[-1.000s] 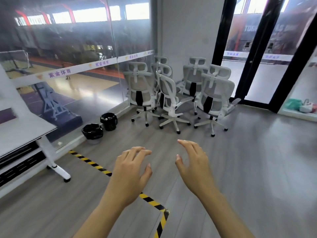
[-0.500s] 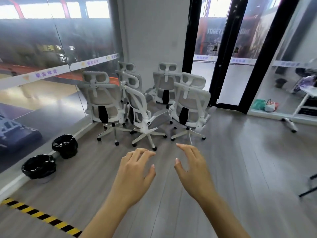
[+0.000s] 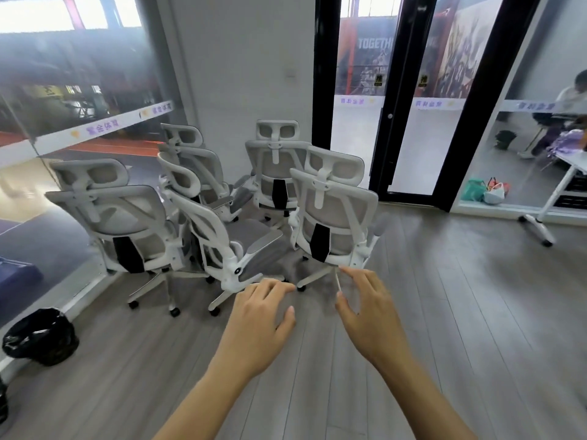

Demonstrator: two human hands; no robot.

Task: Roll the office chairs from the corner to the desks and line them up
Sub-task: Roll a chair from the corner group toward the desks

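Several white-framed office chairs with grey mesh backs stand bunched in the corner ahead. The nearest are a middle chair (image 3: 222, 236) turned sideways, a right chair (image 3: 333, 214) with its back to me, and a left chair (image 3: 127, 223) by the glass wall. Two more chairs (image 3: 276, 173) stand behind them. My left hand (image 3: 257, 319) and my right hand (image 3: 371, 315) reach forward side by side, fingers spread and lightly bent, holding nothing. Both hands hover just short of the nearest chairs' bases without touching them.
A black bin (image 3: 41, 336) stands at the left by the glass wall. Black-framed glass doors (image 3: 397, 122) are behind the chairs. A white desk leg (image 3: 540, 217) and some bags (image 3: 486, 190) are at the right, with a seated person (image 3: 568, 106) beyond. The floor is grey wood.
I have walked closer to the corner and turned right; the chairs now loom much larger. Both hands stay held out in front in the same pose.
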